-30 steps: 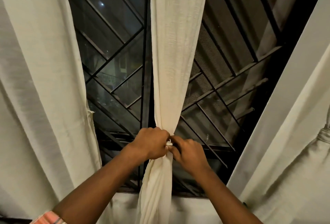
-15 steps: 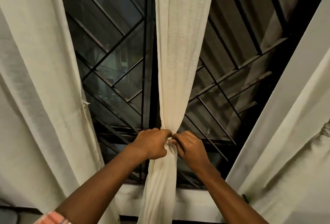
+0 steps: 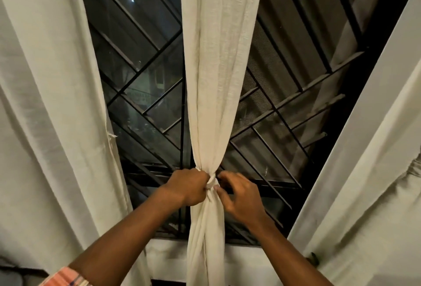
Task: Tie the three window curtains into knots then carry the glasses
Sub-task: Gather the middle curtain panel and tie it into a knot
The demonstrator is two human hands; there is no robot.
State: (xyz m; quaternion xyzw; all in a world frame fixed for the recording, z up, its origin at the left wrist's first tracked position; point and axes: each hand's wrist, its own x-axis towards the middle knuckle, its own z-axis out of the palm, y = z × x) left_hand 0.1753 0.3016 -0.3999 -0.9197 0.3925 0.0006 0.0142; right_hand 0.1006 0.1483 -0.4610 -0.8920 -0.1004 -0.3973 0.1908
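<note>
In front of the black diagonal-barred metal window grille [image 3: 145,94], the left hand [image 3: 190,186] is clenching the gathered waist of the cream woven middle curtain [image 3: 218,62], while the right hand [image 3: 241,196] is hovering just beside that waist with loosened, half-spread fingers, only the thumb tip touching the small knot. Right of the grille, the pale right curtain [image 3: 373,206] is looking bunched as if knotted already, and left of it the pale left curtain [image 3: 52,103] is hanging loose, so I am judging one knot and the glasses, nowhere in view, as remaining.

White sill [image 3: 246,260] below window; middle curtain [image 3: 206,240] crossing.
</note>
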